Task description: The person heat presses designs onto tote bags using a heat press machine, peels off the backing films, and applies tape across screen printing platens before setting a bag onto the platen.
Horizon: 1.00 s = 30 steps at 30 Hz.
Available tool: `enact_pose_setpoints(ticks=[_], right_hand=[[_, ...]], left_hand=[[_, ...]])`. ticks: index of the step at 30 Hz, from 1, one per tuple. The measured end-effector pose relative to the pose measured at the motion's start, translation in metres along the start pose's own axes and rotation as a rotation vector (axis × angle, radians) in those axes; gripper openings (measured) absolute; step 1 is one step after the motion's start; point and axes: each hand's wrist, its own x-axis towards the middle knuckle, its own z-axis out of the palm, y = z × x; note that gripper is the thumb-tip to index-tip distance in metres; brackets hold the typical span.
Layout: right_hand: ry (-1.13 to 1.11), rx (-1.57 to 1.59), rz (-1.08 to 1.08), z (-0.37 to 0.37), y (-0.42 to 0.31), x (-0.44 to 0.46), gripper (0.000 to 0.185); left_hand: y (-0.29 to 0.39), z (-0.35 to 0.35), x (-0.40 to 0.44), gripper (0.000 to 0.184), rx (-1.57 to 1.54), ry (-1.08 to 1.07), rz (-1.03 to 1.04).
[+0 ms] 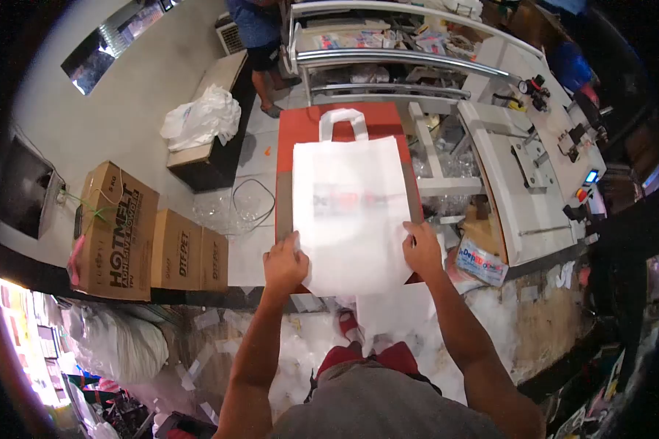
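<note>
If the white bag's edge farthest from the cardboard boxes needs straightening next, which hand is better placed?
Probably the right hand: it is at that edge of the white bag, while the left hand is at the opposite edge and would have to reach across.

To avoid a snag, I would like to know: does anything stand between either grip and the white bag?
Nothing visible does: the left grip and right grip are at opposite side edges of the white bag, no object between.

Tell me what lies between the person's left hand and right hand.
In the head view, the white loop-handled bag lies there, its lower part spanning the stretch from the left hand to the right hand.
</note>
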Motion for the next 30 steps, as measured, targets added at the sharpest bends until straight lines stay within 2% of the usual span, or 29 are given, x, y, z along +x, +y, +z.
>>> enact_pose_setpoints(ticks=[2,4,5,6,8,10,14,21,25,27,30], right_hand=[[0.059,-0.021,0.008,-0.007,-0.008,0.007,0.033],[0.094,-0.039,-0.043,-0.002,-0.009,0.015,0.032],[0.140,-0.053,-0.104,0.002,-0.008,0.021,0.032],[0.007,-0.057,-0.104,0.005,-0.007,0.030,0.036],[-0.036,-0.115,-0.115,0.020,-0.016,0.049,0.040],[-0.180,-0.226,-0.094,0.028,-0.025,0.063,0.053],[-0.174,-0.309,-0.111,0.045,-0.020,0.073,0.058],[-0.240,-0.267,-0.118,0.053,-0.008,0.082,0.061],[-0.267,-0.287,-0.085,0.042,-0.006,0.078,0.061],[-0.088,-0.119,-0.061,0.015,-0.001,0.057,0.054],[0.144,0.246,0.070,-0.031,0.038,0.004,0.034]], left_hand=[[0.007,-0.012,0.003,0.049,0.079,0.033,0.044],[0.011,-0.016,0.015,0.046,-0.096,0.185,0.154],[0.015,-0.012,0.022,0.046,-0.095,0.176,0.146],[0.025,-0.005,0.031,0.046,-0.156,0.105,0.215],[0.047,0.009,0.050,0.047,-0.215,0.035,0.282],[0.064,0.028,0.065,0.053,-0.066,0.036,0.480],[0.065,0.048,0.084,0.061,0.098,0.057,0.402],[0.065,0.062,0.089,0.061,0.163,0.095,0.367],[0.061,0.069,0.093,0.063,0.216,0.016,0.373],[0.055,0.075,0.097,0.062,0.219,0.035,0.444],[0.068,0.069,0.095,0.061,0.275,-0.052,0.404]])
